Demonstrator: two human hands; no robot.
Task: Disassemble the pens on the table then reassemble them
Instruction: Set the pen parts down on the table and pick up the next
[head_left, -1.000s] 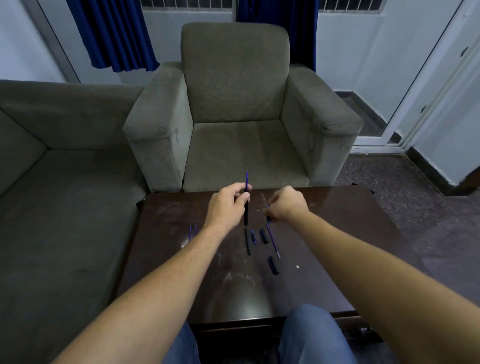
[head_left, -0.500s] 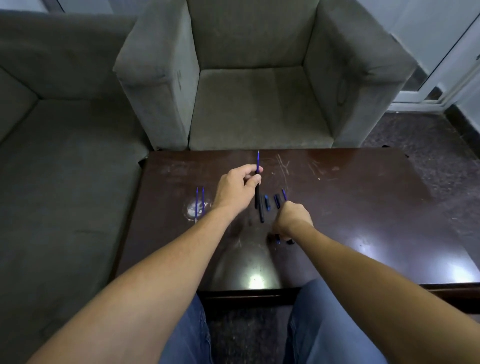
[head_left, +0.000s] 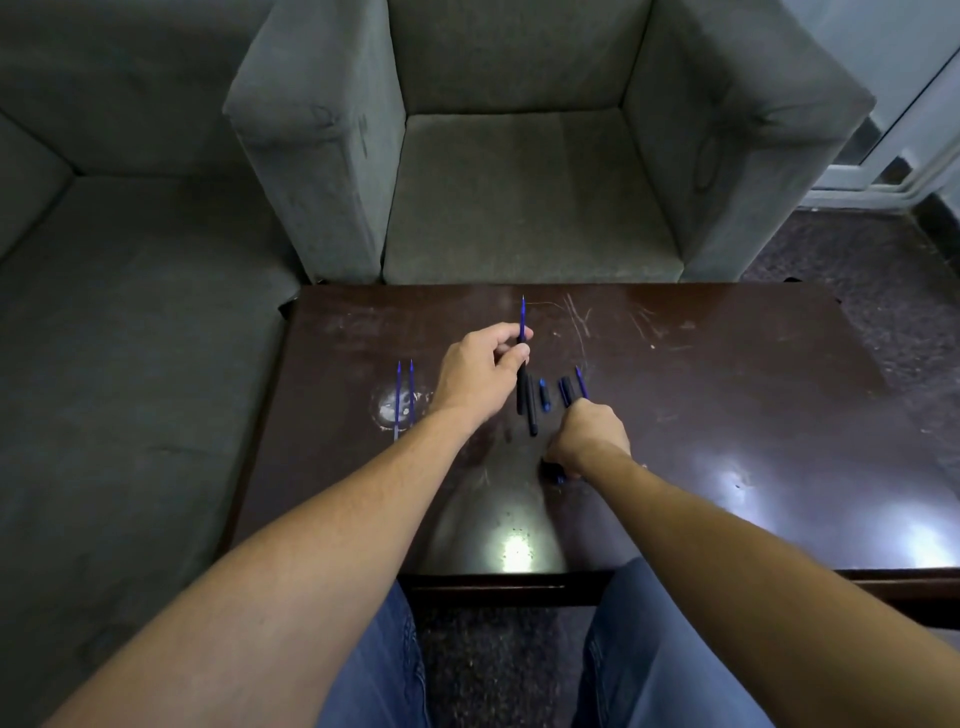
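Observation:
My left hand (head_left: 480, 374) pinches a black pen barrel (head_left: 521, 387) that stands nearly upright, with a blue refill (head_left: 522, 318) sticking out of its top. My right hand (head_left: 589, 434) is down on the dark wooden table (head_left: 727, 415), its fingers curled around a short dark pen piece (head_left: 557, 472) that is mostly hidden under them. Between the hands lie a black barrel (head_left: 533, 413), a small blue piece (head_left: 544, 395), a dark piece (head_left: 565, 391) and a blue refill (head_left: 581, 381). Two loose blue refills (head_left: 404, 392) lie side by side to the left.
A grey armchair (head_left: 519, 197) stands just beyond the table's far edge and a grey sofa (head_left: 130, 312) runs along the left side. My knees in blue jeans (head_left: 374, 670) are under the near edge. Lamp glare shows on the table's right half.
My right hand has come back from the far parts toward me and closed down over the short dark piece. The view tilted downward. My left hand still holds the barrel with the refill.

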